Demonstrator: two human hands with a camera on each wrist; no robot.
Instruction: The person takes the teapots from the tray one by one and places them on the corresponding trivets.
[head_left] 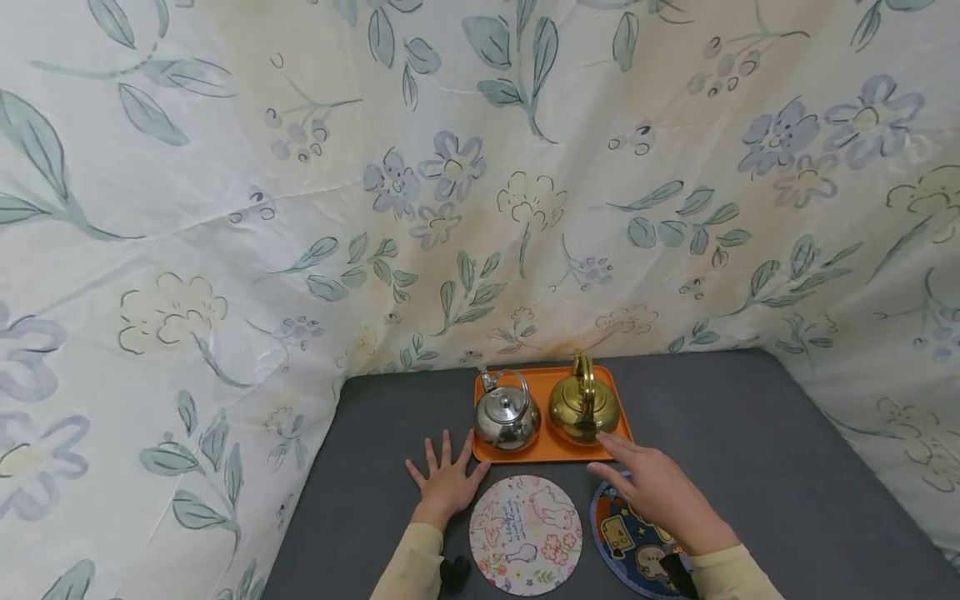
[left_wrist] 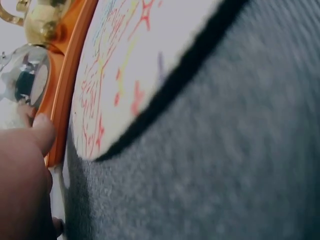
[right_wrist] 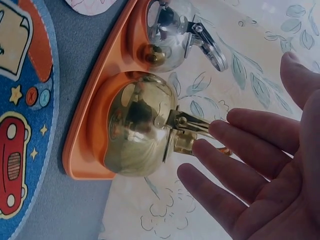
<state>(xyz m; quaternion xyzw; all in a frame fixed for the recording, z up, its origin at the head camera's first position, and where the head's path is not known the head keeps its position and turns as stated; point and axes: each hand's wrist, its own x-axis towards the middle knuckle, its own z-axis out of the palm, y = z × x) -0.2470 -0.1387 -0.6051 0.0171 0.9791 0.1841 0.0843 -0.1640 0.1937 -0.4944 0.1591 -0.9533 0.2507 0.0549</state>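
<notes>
An orange tray (head_left: pixel 544 392) bears two small kettles, a silver kettle (head_left: pixel 507 417) on the left and a gold kettle (head_left: pixel 583 407) on the right, each with an arched handle. My left hand (head_left: pixel 446 485) has its fingers spread at the tray's front left corner, thumb right by the edge. Fingers extended, my right hand (head_left: pixel 663 492) hovers over the blue round mat, fingertips close to the gold kettle. In the right wrist view its straight fingers (right_wrist: pixel 215 195) stand near the handle of the gold kettle (right_wrist: pixel 142 125), holding nothing.
A pale round mat (head_left: pixel 525 533) with pink and red drawings lies between my hands. To its right, partly under my right arm, is a blue round cartoon mat (head_left: pixel 622 550). A dark grey tabletop (head_left: pixel 735 433) meets a floral curtain (head_left: pixel 420 275) at the back and sides.
</notes>
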